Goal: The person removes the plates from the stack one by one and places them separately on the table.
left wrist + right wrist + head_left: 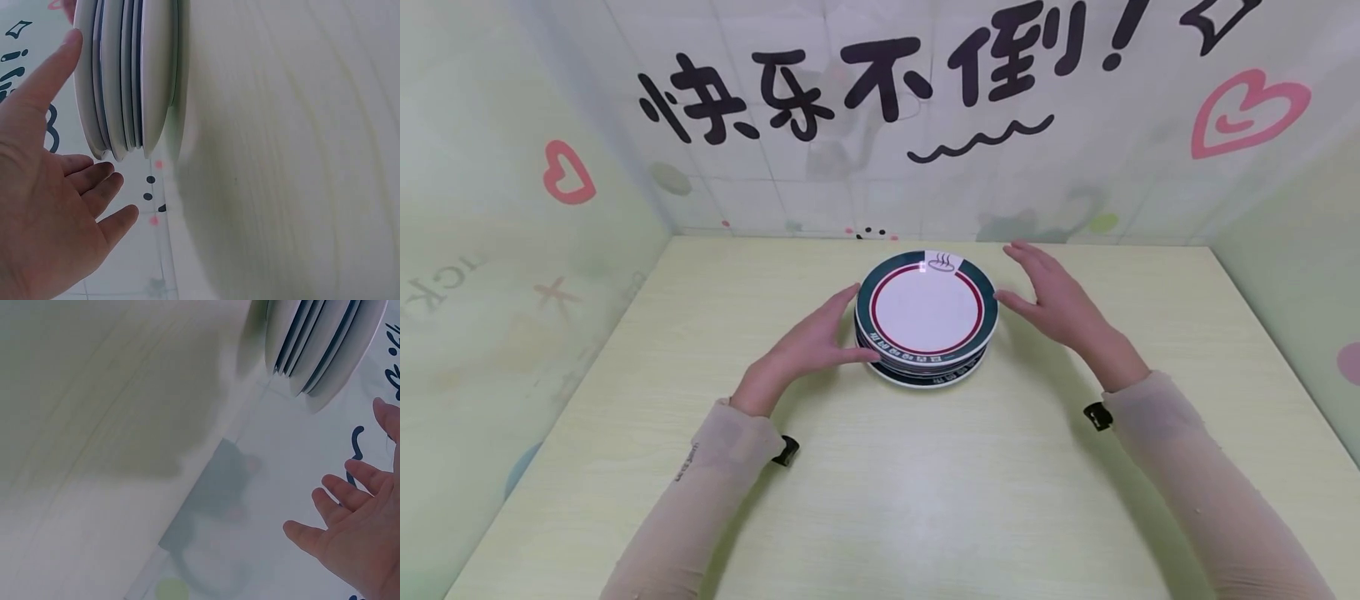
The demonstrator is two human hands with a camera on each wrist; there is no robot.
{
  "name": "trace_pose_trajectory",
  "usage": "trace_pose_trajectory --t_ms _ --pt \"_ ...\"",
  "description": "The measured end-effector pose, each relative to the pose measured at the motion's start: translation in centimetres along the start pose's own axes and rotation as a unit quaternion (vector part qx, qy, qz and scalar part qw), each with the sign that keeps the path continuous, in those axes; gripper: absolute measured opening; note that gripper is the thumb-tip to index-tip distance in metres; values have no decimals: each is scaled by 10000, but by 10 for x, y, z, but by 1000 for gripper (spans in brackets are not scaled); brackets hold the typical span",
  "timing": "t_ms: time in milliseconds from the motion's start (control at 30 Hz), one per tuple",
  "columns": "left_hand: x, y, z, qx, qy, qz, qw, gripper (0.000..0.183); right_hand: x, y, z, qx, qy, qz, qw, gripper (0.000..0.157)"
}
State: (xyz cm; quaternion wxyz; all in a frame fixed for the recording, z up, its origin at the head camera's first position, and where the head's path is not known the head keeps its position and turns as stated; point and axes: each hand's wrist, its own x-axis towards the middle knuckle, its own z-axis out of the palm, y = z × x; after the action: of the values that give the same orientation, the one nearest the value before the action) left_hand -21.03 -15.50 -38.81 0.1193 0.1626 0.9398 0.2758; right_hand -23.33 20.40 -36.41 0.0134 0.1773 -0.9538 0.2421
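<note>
A stack of several round plates (pixel 927 310) stands toward the back of the table. The top plate is white with a dark green rim, a thin red ring and a small steaming-bowl mark. At the stack's left side is my left hand (pixel 808 340), thumb and fingers spread, the thumb tip at the edge of the top plate. My right hand (pixel 1060 300) hovers at the right side with fingers extended, its thumb tip close by the rim. In the left wrist view the plates' edges (pixel 112 81) show layered, and the right wrist view shows the hand (pixel 356 519) apart from them.
The pale wood-grain table (pixel 910 492) reaches back to a light wall (pixel 850 192) with large black characters and a pink heart (pixel 1251 112). Side walls rise at left and right. A dark wrist strap (pixel 787 451) shows at the left sleeve.
</note>
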Motion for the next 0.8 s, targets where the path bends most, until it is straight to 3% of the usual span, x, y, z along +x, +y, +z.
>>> trace_pose_trajectory --t_ms 800 --pt "5 -2 6 -194 -118 -6 9997 113 2 -10 17 103 -163 -85 9998 75"
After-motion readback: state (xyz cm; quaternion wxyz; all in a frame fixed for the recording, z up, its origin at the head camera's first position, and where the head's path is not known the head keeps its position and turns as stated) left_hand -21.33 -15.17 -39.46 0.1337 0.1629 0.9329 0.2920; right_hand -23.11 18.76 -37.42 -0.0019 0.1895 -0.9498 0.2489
